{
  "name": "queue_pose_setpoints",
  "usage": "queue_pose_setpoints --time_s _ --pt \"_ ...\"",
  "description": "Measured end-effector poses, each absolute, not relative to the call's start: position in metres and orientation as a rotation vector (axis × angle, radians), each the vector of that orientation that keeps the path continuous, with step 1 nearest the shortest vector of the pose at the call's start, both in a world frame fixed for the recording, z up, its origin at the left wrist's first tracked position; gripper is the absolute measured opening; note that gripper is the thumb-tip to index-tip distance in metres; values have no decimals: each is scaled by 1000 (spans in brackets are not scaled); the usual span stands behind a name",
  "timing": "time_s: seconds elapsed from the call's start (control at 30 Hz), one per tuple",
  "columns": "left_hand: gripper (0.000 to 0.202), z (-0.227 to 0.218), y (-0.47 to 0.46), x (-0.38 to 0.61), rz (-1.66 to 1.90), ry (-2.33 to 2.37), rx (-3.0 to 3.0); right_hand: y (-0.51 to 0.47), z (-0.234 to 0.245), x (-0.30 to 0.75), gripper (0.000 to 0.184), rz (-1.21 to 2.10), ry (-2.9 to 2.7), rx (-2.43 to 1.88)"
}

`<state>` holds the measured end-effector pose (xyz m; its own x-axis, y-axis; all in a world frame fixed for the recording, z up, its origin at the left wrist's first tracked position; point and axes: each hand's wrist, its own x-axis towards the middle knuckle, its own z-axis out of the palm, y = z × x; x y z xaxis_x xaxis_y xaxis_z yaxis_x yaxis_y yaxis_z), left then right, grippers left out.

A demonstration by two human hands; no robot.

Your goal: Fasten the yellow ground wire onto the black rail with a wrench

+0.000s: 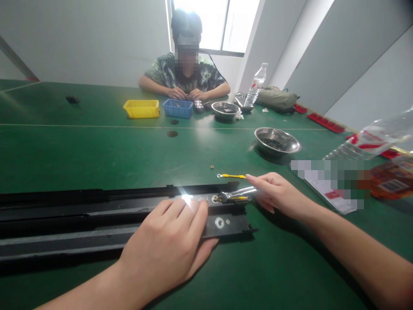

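Observation:
Two long black metal rails (pixel 80 211) lie side by side on the green table. My left hand (pixel 171 237) is closed over them near their right end, fingers on top and thumb along the near side. In my right hand (pixel 277 193) is a shiny wrench (pixel 241 193), its head by a stud and nut (pixel 215 199) on the far rail. A short yellow wire runs from that nut under the wrench. Another yellow wire with a ring terminal (pixel 234 176) lies just beyond, its right end at my right fingertips. A bare round spot (pixel 219 222) shows on the near rail.
A small brass nut (pixel 212 166) lies beyond the rails. Farther back are a steel bowl of dark parts (pixel 277 141), a yellow bin (pixel 142 109) and a blue bin (pixel 178 108). A person (pixel 187 73) sits opposite, hands together. Bottles (pixel 371 137) stand at right.

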<state>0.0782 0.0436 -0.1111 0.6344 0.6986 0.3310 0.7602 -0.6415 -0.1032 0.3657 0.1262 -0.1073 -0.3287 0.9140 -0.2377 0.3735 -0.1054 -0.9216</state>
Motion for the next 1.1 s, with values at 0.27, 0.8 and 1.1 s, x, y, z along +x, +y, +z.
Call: queue_pose_setpoints --time_s 0.27,0.8,1.1 --pt "48 -111 44 78 -367 -1205 -2632 122 -103 358 63 1416 -1692 -1423" --pt "48 -111 43 77 -368 -1208 -2634 123 -103 356 64 1384 -1770 -1449" --pt "49 -111 44 78 -358 -1206 -2643 124 -106 357 63 1365 -1794 -1461"
